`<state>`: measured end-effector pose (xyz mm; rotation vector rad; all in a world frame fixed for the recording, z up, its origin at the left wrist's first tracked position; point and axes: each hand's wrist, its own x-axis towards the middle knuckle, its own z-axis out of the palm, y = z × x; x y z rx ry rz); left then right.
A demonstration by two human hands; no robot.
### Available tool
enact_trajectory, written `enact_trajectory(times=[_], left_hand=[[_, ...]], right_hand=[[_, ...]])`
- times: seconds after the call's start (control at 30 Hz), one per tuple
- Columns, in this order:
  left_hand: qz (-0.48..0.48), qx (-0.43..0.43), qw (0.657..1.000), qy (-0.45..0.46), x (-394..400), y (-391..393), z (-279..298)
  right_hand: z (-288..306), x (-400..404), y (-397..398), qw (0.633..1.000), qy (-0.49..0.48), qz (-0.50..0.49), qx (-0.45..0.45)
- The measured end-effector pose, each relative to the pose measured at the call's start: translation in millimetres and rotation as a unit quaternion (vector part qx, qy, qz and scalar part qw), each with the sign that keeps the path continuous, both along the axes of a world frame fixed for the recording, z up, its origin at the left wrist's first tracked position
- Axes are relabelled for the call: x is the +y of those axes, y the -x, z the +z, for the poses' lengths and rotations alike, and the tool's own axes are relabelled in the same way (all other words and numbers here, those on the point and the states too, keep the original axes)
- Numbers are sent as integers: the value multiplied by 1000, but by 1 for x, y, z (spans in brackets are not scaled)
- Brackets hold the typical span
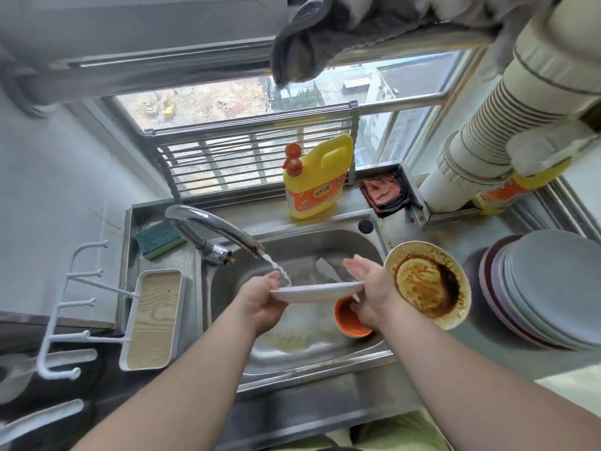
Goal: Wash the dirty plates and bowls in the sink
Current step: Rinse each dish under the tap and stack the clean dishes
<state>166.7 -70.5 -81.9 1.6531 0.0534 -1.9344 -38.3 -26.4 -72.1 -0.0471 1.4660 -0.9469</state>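
Two hands hold one white plate over the sink, under the tap stream: your left hand grips its rim, your right hand lies flat-fingered on the other edge. Orange bowl below and sauce-stained plate beside still dirty; stacked plates wait, state unclear. Yellow detergent bottle label unreadable.

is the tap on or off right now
On. Water streams from the tap spout onto the white plate held over the sink.
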Motion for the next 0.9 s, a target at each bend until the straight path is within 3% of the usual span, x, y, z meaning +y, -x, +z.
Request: enact_trajectory(times=[0.17, 0.27, 0.37, 0.5, 0.67, 0.8, 0.9], left_hand=[[-169, -56, 974, 137, 5, -26, -9], [-225, -79, 954, 184, 4, -42, -10], [-211, -108, 950, 205, 3, -52, -12], [-174, -116, 960, 188, 9, -59, -9], [-190, -89, 970, 120, 16, -53, -12], [-183, -93, 969, 140, 15, -30, -18], [-158, -101, 972, 143, 10, -12, -18]], right_hand=[[-27, 13, -10, 996, -55, 25, -61], [-44, 11, -22, 988, -98, 117, 33], [-52, 6, -35, 972, -71, 185, 127], [-30, -12, -54, 975, 21, 127, 182], [-7, -27, -51, 933, 102, 153, 309], [11, -30, -35, 900, 138, 174, 376], [7, -29, -22, 899, 133, 153, 389]])
